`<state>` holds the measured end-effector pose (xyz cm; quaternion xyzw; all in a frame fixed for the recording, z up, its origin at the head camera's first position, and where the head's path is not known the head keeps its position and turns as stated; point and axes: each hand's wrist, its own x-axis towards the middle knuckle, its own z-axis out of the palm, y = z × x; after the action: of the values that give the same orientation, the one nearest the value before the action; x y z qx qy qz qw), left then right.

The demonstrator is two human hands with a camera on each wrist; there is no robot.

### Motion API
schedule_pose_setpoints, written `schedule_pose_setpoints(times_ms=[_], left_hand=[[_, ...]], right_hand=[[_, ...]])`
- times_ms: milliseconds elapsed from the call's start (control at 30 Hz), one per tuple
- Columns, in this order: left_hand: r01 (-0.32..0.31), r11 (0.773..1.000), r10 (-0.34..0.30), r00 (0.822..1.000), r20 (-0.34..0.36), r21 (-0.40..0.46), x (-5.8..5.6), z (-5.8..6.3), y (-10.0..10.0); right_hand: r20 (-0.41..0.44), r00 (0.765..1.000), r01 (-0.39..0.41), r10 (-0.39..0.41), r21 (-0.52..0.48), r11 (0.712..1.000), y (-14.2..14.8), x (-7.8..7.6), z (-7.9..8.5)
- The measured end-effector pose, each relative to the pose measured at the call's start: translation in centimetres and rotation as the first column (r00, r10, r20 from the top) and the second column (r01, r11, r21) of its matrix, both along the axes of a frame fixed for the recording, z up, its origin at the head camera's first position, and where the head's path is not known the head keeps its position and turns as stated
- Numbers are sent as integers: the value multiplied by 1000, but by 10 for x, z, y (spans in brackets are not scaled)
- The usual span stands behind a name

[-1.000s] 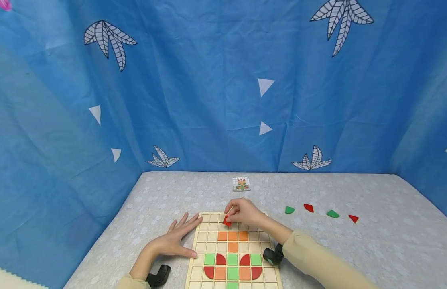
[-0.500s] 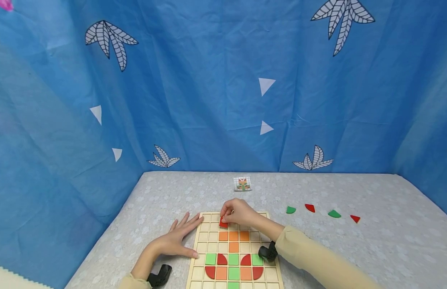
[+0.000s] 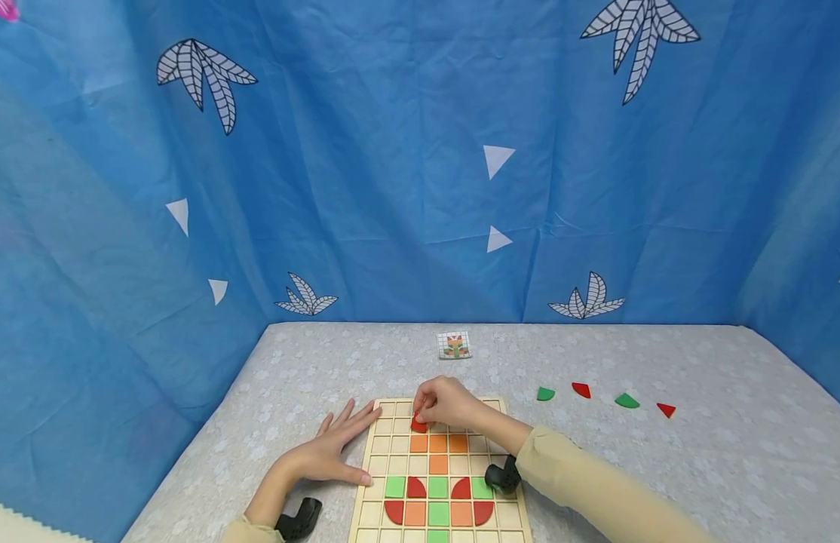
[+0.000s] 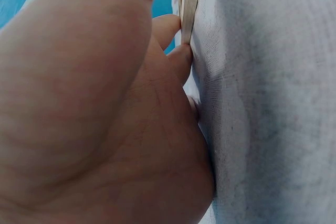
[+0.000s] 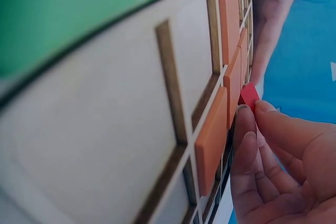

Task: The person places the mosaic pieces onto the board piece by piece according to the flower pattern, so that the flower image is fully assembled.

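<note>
In the head view my right hand (image 3: 447,401) pinches a small red tile (image 3: 418,425) between thumb and fingers. This tile is over the wooden grid board (image 3: 381,445), just above the left orange square (image 3: 418,443); its full outline is partly hidden by the fingers. The right wrist view shows the red tile (image 5: 249,96) tilted at the fingertips, close beside the orange squares (image 5: 212,142). My left hand (image 3: 325,455) lies with fingers spread at the board's left edge. The left wrist view shows its fingers touching the board's side (image 4: 192,6).
Green quarter-round tiles (image 3: 545,394), a red quarter-round tile (image 3: 580,390) and a red triangle (image 3: 666,410) lie on the patterned cloth to the right. A pattern card (image 3: 454,345) lies behind the board. Light green squares (image 3: 438,486) and dark red quarter-rounds (image 3: 416,488) fill lower cells.
My right hand has shifted slightly left with the red tile, then a little down toward the cell above the left orange square. The left hand stays in place.
</note>
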<state>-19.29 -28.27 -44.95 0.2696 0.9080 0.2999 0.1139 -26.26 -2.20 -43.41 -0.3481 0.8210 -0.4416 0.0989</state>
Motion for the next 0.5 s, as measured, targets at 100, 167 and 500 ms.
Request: schedule_pose_setpoints(times_ms=[100,167,500], left_hand=[[3,1000,-3,1000,-2,0,0,-1,0],[6,1000,-6,1000,-1,0,-1,-1,0],[5,1000,-5,1000,8,8,-1,-1,0]], right_hand=[[-2,1000,-17,17,12,1000,0,1,-1],[-10,1000,-29,29,20,999,-1,1,-1],[-18,1000,-13,14,25,1000,-1,3,0]])
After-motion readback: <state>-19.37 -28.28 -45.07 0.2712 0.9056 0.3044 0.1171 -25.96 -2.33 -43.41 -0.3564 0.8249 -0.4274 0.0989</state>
